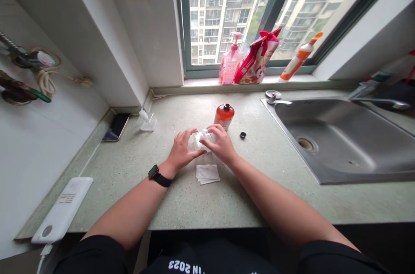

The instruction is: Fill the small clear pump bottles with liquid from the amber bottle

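A small clear bottle (201,143) with a narrow whitish neck stands on the counter between my hands. My left hand (183,149) curves around its left side, thumb across the front and fingertips at the back corner. From the right, my right hand (223,145) has thumb and forefinger closed about the neck and upper part, hiding some of it. Just behind stands an orange-red bottle (224,115) with its dark mouth uncovered. A black screw cap (243,135) lies to its right. Folded white tissue (208,173) rests in front of my hands.
A small clear container with a white pump top (147,120) and a phone (116,127) are at the left rear. A white power bank (63,209) lies front left. The steel sink (320,174) is on the right. A pink pump bottle (231,64) stands on the windowsill.
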Demonstrator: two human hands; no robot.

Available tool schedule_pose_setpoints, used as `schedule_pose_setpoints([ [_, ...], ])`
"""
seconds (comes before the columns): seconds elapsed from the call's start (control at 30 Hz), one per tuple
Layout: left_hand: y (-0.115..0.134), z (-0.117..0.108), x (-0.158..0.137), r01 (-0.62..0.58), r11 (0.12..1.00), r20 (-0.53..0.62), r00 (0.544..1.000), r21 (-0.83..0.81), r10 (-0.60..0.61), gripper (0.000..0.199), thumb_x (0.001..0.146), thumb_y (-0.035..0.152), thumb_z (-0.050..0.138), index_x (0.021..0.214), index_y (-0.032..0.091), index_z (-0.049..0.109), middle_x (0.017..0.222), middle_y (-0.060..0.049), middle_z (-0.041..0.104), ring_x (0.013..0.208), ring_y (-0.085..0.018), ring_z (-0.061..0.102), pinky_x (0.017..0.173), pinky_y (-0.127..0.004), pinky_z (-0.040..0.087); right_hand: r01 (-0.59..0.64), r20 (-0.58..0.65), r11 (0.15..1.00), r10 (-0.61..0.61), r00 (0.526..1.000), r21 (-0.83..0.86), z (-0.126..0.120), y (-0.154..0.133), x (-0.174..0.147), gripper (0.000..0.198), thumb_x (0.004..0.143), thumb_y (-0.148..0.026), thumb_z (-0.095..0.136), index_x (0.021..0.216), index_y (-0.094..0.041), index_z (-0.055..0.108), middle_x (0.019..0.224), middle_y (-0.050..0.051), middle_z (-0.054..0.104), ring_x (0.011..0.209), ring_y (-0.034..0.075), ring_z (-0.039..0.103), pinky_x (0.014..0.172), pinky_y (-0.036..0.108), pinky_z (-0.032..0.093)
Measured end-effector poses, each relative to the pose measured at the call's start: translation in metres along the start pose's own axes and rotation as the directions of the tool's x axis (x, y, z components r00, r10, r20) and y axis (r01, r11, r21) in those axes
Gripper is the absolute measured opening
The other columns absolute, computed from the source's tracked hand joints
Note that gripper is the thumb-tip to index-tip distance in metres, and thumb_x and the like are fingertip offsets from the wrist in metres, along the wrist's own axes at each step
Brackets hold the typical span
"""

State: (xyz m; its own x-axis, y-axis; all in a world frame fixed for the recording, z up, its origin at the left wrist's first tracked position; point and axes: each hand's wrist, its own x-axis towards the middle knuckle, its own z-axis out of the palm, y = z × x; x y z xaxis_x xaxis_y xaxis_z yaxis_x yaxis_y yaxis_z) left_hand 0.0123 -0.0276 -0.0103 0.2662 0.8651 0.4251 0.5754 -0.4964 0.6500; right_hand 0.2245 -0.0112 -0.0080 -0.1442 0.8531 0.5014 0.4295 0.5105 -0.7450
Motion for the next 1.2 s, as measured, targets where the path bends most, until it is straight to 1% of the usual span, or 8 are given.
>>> schedule_pose_setpoints([
  [0.1,-0.001,-0.005,0.001,-0.026,0.999,-0.004,1.000,-0.024,0.026,0.082,0.081,0.054,0.093,0.149,0.029,0.056,0.141,-0.012,0.070,0.133,-0.035,0.066,0.117,-0.055,0.049,0.000,-0.011,1.000,0.000,1.000,0.011,0.003,-0.002,-0.001,0.025,0.092,-0.047,0.079,0.101,-0.026,0.070,0.111,0.009,0.070,0.110,0.029,0.068,0.102,0.047,0.058],
  [0.2,0.000,-0.008,0.001,0.000,0.998,0.001,1.000,-0.057,0.000,0.082,0.083,0.050,0.092,0.152,0.031,0.053,0.134,-0.010,0.073,0.131,-0.034,0.068,0.119,-0.055,0.049,-0.016,-0.005,1.000,0.016,1.000,0.014,0.002,-0.005,-0.001,0.023,0.091,-0.047,0.080,0.101,-0.027,0.073,0.113,0.008,0.071,0.112,0.029,0.069,0.103,0.047,0.058],
  [0.53,0.000,-0.009,0.001,0.036,0.992,0.022,0.999,-0.124,-0.034,0.086,0.078,0.044,0.097,0.151,0.031,0.054,0.136,-0.010,0.074,0.134,-0.035,0.067,0.123,-0.060,0.044,0.015,0.070,0.995,-0.022,0.997,0.101,-0.005,-0.003,-0.001,0.023,0.098,-0.047,0.072,0.107,-0.027,0.080,0.114,0.009,0.072,0.110,0.028,0.070,0.103,0.047,0.058],
  [0.73,0.002,-0.006,0.000,0.030,0.991,0.020,0.999,-0.130,-0.027,0.083,0.078,0.044,0.098,0.148,0.030,0.056,0.134,-0.011,0.074,0.127,-0.033,0.070,0.117,-0.056,0.050,-0.085,0.057,0.985,0.078,0.995,0.151,-0.011,0.004,-0.002,0.034,0.090,-0.057,0.081,0.103,-0.027,0.077,0.111,0.008,0.071,0.110,0.028,0.069,0.103,0.047,0.058],
  [0.87,0.001,-0.003,-0.002,0.029,0.991,0.004,1.000,-0.128,-0.028,0.083,0.078,0.043,0.098,0.148,0.030,0.056,0.135,-0.011,0.073,0.125,-0.033,0.071,0.114,-0.055,0.053,-0.092,0.029,0.980,0.089,0.996,0.174,-0.014,0.005,-0.006,0.032,0.092,-0.058,0.079,0.101,-0.027,0.078,0.114,0.009,0.072,0.114,0.028,0.069,0.108,0.050,0.056],
  [0.97,0.001,-0.002,-0.003,0.026,0.992,-0.004,1.000,-0.120,-0.027,0.082,0.080,0.045,0.096,0.149,0.030,0.055,0.136,-0.011,0.072,0.125,-0.033,0.070,0.113,-0.054,0.054,-0.071,0.054,0.983,0.063,0.997,0.167,-0.011,0.003,-0.008,0.033,0.094,-0.058,0.076,0.109,-0.028,0.081,0.124,0.010,0.072,0.122,0.029,0.068,0.114,0.052,0.054],
  [1.07,0.002,-0.002,-0.003,0.017,0.993,-0.009,1.000,-0.116,-0.018,0.079,0.083,0.048,0.094,0.149,0.029,0.055,0.136,-0.012,0.072,0.125,-0.032,0.070,0.113,-0.054,0.053,-0.069,0.091,0.983,0.054,0.994,0.171,-0.002,0.001,-0.008,0.044,0.090,-0.061,0.079,0.118,-0.028,0.079,0.131,0.011,0.070,0.129,0.032,0.066,0.116,0.054,0.053],
  [1.2,0.003,-0.002,-0.003,0.016,0.993,-0.005,1.000,-0.119,-0.017,0.080,0.082,0.048,0.094,0.150,0.029,0.055,0.135,-0.012,0.072,0.124,-0.032,0.070,0.114,-0.055,0.053,-0.101,0.052,0.977,0.093,0.994,0.185,0.003,0.001,-0.004,0.049,0.090,-0.063,0.079,0.124,-0.029,0.077,0.129,0.011,0.070,0.128,0.032,0.066,0.114,0.053,0.054],
])
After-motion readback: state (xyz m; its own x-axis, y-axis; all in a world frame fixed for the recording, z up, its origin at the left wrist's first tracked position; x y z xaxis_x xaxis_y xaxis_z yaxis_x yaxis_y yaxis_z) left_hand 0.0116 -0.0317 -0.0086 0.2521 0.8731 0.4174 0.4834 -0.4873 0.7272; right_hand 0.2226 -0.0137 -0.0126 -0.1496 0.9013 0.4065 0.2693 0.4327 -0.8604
